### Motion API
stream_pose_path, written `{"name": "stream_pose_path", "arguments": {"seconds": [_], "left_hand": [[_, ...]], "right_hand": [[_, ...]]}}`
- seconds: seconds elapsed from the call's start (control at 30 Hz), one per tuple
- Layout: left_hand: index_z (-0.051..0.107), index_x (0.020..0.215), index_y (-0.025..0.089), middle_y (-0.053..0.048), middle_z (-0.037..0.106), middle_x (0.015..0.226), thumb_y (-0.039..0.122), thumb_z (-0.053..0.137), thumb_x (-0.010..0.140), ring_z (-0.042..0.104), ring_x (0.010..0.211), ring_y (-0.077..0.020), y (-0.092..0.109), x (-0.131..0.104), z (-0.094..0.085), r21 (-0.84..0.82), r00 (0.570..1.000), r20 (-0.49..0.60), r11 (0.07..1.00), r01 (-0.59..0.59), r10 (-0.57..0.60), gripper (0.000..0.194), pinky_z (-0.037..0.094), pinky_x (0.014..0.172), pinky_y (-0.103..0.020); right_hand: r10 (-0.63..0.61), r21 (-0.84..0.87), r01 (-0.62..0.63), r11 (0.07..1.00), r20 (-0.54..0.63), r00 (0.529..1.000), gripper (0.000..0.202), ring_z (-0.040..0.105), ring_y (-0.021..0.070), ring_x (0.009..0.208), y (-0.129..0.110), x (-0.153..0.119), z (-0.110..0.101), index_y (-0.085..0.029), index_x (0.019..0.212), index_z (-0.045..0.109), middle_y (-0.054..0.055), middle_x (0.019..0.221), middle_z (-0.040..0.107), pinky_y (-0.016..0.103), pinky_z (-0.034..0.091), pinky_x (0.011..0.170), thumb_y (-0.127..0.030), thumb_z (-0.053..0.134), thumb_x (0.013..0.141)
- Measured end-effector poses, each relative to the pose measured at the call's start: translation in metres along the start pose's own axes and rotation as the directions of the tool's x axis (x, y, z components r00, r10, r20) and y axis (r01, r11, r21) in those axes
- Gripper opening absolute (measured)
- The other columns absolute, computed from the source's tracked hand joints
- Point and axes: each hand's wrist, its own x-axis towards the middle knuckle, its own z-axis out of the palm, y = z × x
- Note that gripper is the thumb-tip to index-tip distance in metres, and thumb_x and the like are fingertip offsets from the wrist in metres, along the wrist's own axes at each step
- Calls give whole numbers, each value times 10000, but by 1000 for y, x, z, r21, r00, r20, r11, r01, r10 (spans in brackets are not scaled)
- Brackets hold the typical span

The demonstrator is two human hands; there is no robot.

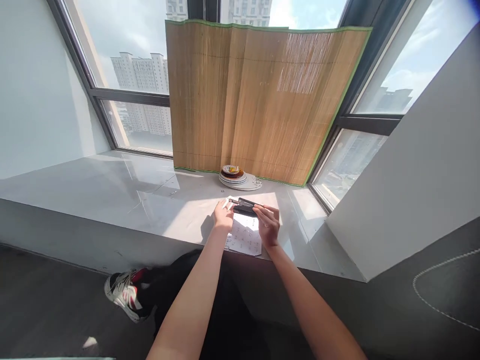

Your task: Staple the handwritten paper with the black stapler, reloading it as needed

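Observation:
Over the windowsill, a black stapler (pixel 245 207) is held level between my two hands, a silvery strip showing along its upper part. My right hand (pixel 269 224) pinches its right end with fingers and thumb. At the left end, my left hand (pixel 224 215) has its fingers closed, brightly lit by the sun; whether a small separate piece sits at those fingertips is too fine to make out. Beneath the stapler lies a white sheet of paper (pixel 245 237) with rows of small marks, its upper part hidden by the stapler and hands.
A stack of plates (pixel 233 179) stands farther back on the sill (pixel 150 200), a small yellow thing on top. Behind it a bamboo mat (pixel 258 100) leans against the window. A sloping wall (pixel 408 165) bounds the right side, and the sill's front edge is near my forearms.

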Motion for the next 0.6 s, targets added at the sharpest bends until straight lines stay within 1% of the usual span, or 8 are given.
{"name": "stream_pose_path", "arguments": {"seconds": [0.1, 0.23, 0.3, 0.37, 0.43, 0.5, 0.53, 0.6], "left_hand": [[746, 1118, 189, -185, 747, 1320, 319, 572, 1100, 789, 1079, -250, 4, -7, 3, -73, 1000, -23, 997, 7, -8, 218, 680, 898, -329], [741, 1057, 191, -152, 764, 1232, 203, 529, 1107, 800, 1065, -193, 8, -11, 9, -108, 999, -38, 994, -18, 14, 218, 670, 873, -237], [745, 1017, 198, -143, 776, 1186, 182, 516, 1113, 806, 1055, -182, 8, -10, 11, -106, 999, -39, 994, -33, 29, 248, 667, 877, -217], [737, 956, 206, -140, 782, 1138, 170, 532, 1102, 810, 1071, -189, 6, -9, 10, -94, 998, -49, 994, -47, 43, 254, 668, 892, -212], [724, 904, 209, -147, 783, 1111, 160, 576, 1074, 810, 1120, -212, 3, -9, 9, -78, 996, -60, 995, -67, 62, 230, 672, 935, -233], [725, 892, 208, -156, 789, 1132, 140, 611, 1043, 798, 1196, -227, 1, -11, 7, -72, 994, -48, 992, -106, 103, 200, 660, 1021, -262], [732, 900, 206, -159, 794, 1155, 130, 622, 1031, 789, 1231, -227, 0, -14, 7, -73, 991, -31, 989, -131, 129, 188, 644, 1069, -272], [750, 924, 207, -156, 803, 1190, 124, 652, 1010, 773, 1281, -227, -1, -20, 5, -82, 983, 12, 980, -182, 183, 155, 609, 1145, -290]], "right_hand": [[-96, 22, 95, 995, 39, 995, 415, 713, 282, 1249, -1, -5, 1, -342, 1228, 884, 25, 1224, 870, 467, 672, 970, -79, 594, 1091], [-175, 17, 174, 985, 78, 982, 504, 704, 273, 1265, -1, -7, 1, -352, 1320, 851, 6, 1259, 862, 470, 675, 1007, -24, 561, 1072], [-204, 17, 203, 979, 66, 977, 506, 700, 271, 1268, -1, -7, 1, -344, 1344, 839, 12, 1269, 860, 474, 664, 1027, -20, 565, 1069], [-193, 18, 193, 981, 15, 981, 451, 704, 274, 1251, -1, -5, 1, -323, 1325, 843, 33, 1253, 863, 469, 655, 1017, -50, 585, 1075], [-102, 13, 103, 995, -35, 994, 345, 717, 283, 1197, 1, -4, 2, -283, 1291, 847, 71, 1224, 865, 466, 645, 997, -127, 614, 1090], [61, -3, -61, 998, -50, 997, 263, 733, 294, 1096, 6, -5, 4, -236, 1261, 842, 113, 1181, 861, 465, 637, 954, -240, 636, 1097], [153, -19, -153, 988, -42, 987, 265, 740, 301, 1045, 9, -6, 5, -214, 1247, 839, 132, 1157, 858, 465, 634, 929, -296, 640, 1093], [320, -66, -320, 945, -13, 947, 319, 756, 320, 967, 17, -10, 7, -180, 1217, 844, 160, 1094, 854, 468, 628, 878, -378, 649, 1061]]}}
